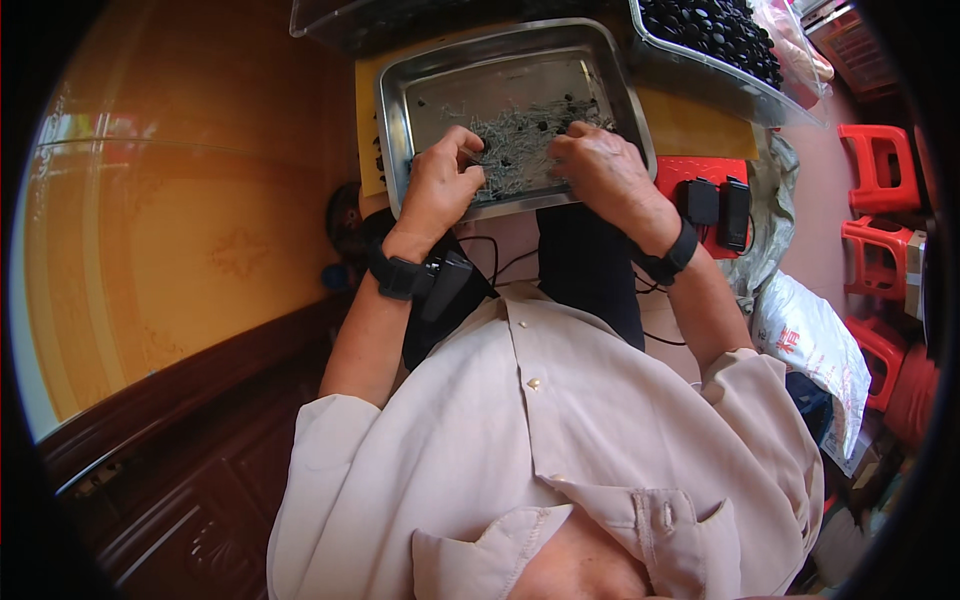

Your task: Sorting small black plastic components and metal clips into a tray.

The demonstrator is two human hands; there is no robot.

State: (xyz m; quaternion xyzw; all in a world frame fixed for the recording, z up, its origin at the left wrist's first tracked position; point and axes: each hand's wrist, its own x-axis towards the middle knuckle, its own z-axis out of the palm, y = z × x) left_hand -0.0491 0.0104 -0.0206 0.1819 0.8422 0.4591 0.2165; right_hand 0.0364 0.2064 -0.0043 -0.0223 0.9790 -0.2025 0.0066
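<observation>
A rectangular metal tray holds a loose heap of thin silvery pins or screws, with a few small black pieces scattered among them. Over the left part of the heap, my left hand has its fingers curled, thumb and forefinger near each other by a dark bit. I cannot make out what lies between them. My right hand reaches over the tray's right side, fingertips bent together down at the heap. Whatever they pinch is hidden. Both wrists wear black bands.
A clear plastic bin full of black round pieces stands at the far right. Another clear bin is behind the tray. Black adapters rest on a red stool. Red stools and a white sack are farther right.
</observation>
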